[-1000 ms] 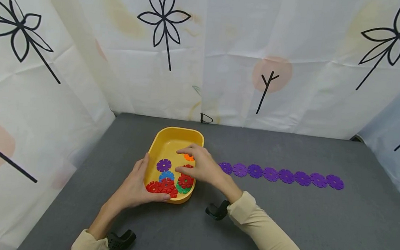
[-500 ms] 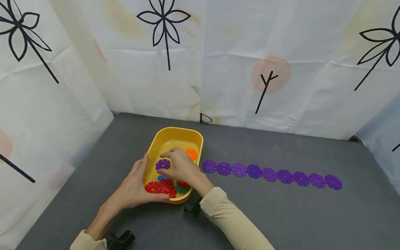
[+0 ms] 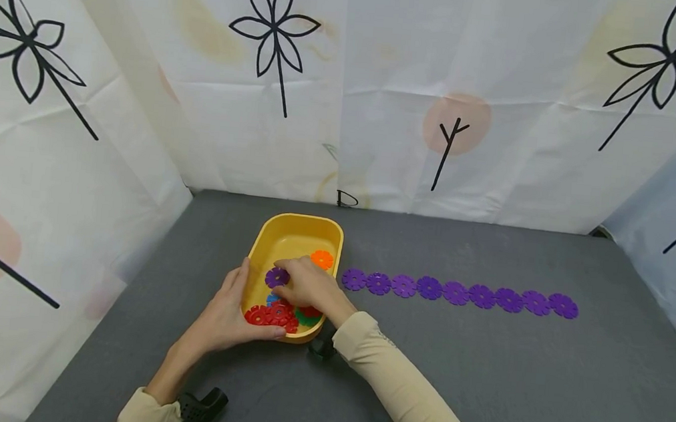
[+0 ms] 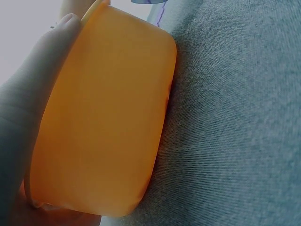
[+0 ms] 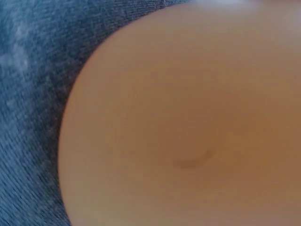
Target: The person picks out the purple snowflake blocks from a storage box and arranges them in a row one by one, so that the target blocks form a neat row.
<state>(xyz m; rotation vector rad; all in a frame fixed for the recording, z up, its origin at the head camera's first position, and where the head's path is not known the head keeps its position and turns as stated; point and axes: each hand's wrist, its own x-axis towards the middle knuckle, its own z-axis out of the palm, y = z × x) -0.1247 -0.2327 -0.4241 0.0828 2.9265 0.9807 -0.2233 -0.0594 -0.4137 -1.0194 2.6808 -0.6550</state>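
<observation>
A yellow plastic tub [image 3: 297, 226] stands left of the table's middle. My left hand [image 3: 223, 315] grips its near left corner, fingers along the outer wall, thumb [image 4: 51, 56] over the rim. Inside it, my right hand [image 3: 310, 285] pinches a purple flower-shaped interlocking disc [image 3: 275, 277] between thumb and forefinger. Red discs [image 3: 277, 314], part of a blue disc [image 3: 272, 300] and a green disc [image 3: 307, 318] lie at the near end, partly hidden by the right hand. An orange disc [image 3: 322, 258] lies beyond that hand. The tub's wall [image 5: 178, 113] fills most of the right wrist view, blurred.
A row of several purple discs [image 3: 455, 293] runs rightward across the dark grey table [image 3: 481, 371] from the tub's right side. White patterned cloth [image 3: 400, 55] walls the table at the back and both sides.
My right hand has moved left and down into the tub, and its fingers have drawn together on the purple disc. The near left end of the row is uncovered. My left hand stays put.
</observation>
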